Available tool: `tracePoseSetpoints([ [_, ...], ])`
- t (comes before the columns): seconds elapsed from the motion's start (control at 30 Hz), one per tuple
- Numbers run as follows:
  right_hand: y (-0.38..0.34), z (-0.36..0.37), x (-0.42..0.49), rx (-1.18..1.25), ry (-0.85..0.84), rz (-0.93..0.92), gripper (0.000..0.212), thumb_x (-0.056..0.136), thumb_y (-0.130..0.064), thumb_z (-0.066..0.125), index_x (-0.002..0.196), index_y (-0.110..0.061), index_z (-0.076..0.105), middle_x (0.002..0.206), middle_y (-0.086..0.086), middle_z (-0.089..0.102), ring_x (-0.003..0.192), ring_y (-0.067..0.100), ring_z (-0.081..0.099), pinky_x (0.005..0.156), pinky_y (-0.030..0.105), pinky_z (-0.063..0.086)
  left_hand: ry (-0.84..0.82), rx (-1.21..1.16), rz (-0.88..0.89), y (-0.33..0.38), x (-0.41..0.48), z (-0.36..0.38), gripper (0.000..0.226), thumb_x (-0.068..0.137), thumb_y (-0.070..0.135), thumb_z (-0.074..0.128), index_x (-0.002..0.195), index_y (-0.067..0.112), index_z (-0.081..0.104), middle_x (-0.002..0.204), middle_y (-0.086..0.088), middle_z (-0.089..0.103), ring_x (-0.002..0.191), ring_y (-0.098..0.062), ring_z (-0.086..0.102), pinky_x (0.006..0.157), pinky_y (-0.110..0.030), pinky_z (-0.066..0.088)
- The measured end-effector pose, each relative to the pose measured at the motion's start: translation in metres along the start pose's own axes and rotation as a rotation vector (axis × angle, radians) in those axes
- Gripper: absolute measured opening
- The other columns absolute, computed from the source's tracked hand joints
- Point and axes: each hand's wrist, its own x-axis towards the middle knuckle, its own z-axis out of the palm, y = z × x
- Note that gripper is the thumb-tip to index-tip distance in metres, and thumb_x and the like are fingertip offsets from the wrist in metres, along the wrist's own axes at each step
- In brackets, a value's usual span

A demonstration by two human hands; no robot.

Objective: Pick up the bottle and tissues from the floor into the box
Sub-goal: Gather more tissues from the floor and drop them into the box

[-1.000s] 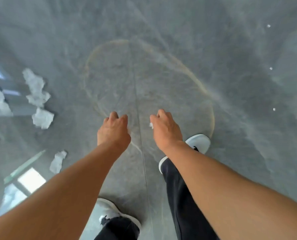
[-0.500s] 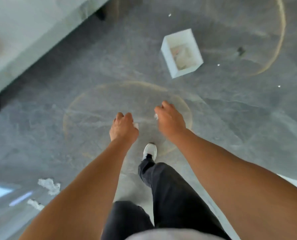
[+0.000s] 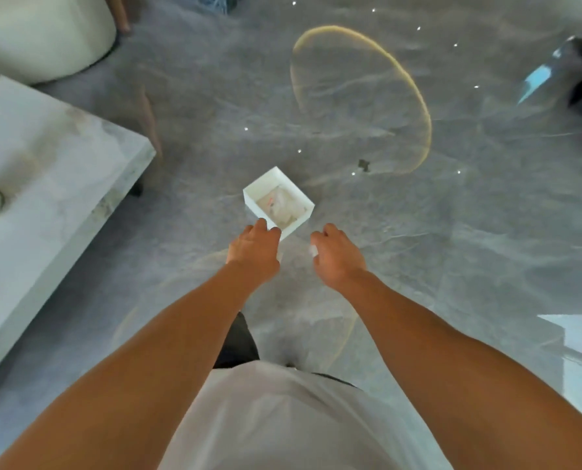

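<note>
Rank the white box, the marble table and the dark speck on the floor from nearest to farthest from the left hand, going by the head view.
From the left hand:
1. white box, just ahead, by the fingertips.
2. dark speck, ahead and right, beyond the box.
3. marble table, off to the left.

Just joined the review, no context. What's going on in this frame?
A person is carrying picked-up tissue to a white box on the grey floor. Both hands reach toward it: the left hand is at the box's near corner, the right hand just beside it, closed on a small white scrap. What the left hand holds is hidden. The box already holds crumpled white material. A pale low table stands to the left.
</note>
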Motion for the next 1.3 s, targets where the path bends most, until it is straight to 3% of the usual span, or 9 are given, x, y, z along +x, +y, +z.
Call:
tracePoseSetpoints([
  [0.33,-0.026,-0.031,0.125,0.109,-0.053,0.209,0.031,0.089,-0.013,0.051,0.12,-0.015,0.051,0.12,0.007,0.046,0.104,0.025,0.051,0.079,0.039,0.053,-0.114,0.089,-0.024,-0.095,0.13,-0.073,0.036,0.077,0.019,0.063,0.112,0.019,0.054,0.114,-0.005,0.045,0.102,-0.026,0.051,0.073,-0.037,0.047],
  [0.6,0.008,-0.052,0.254,0.151,-0.132,0.169,0.029,0.09,-0.016,0.052,0.118,-0.012,0.052,0.119,0.009,0.048,0.107,0.028,0.052,0.083,0.041,0.053,-0.2,0.091,0.033,-0.074,0.249,-0.083,0.038,0.079,0.018,0.062,0.116,0.018,0.052,0.116,-0.006,0.045,0.103,-0.025,0.051,0.078,-0.037,0.052],
  [0.77,0.064,-0.029,0.349,0.227,-0.177,0.211,0.029,0.089,-0.013,0.052,0.117,-0.011,0.054,0.117,0.011,0.049,0.103,0.03,0.053,0.084,0.044,0.053,-0.268,-0.006,-0.147,-0.059,0.342,-0.045,0.041,0.079,0.018,0.062,0.119,0.017,0.052,0.115,-0.006,0.046,0.099,-0.026,0.055,0.079,-0.039,0.054],
  [0.93,0.117,0.038,0.426,0.228,-0.206,0.263,0.029,0.088,-0.014,0.056,0.117,-0.009,0.055,0.116,0.012,0.051,0.103,0.031,0.055,0.082,0.044,0.053,-0.345,-0.062,-0.227,-0.057,0.426,0.029,0.037,0.081,0.026,0.064,0.115,0.017,0.054,0.114,-0.007,0.047,0.096,-0.028,0.056,0.081,-0.043,0.054],
  [1.17,0.145,0.204,0.488,0.364,-0.307,0.382,0.023,0.086,-0.011,0.054,0.109,-0.011,0.054,0.113,0.012,0.05,0.101,0.035,0.056,0.081,0.045,0.052,-0.427,0.034,-0.162,-0.076,0.524,0.177,0.031,0.08,0.026,0.064,0.107,0.018,0.051,0.108,-0.007,0.044,0.095,-0.03,0.053,0.077,-0.043,0.051],
  [1.3,0.143,0.313,0.516,0.37,-0.348,0.384,0.028,0.085,-0.007,0.052,0.113,-0.012,0.053,0.114,0.01,0.047,0.099,0.034,0.056,0.08,0.047,0.053,-0.408,0.03,-0.073,-0.096,0.584,0.266,0.033,0.081,0.023,0.064,0.111,0.016,0.053,0.111,-0.011,0.046,0.095,-0.032,0.055,0.067,-0.038,0.041],
])
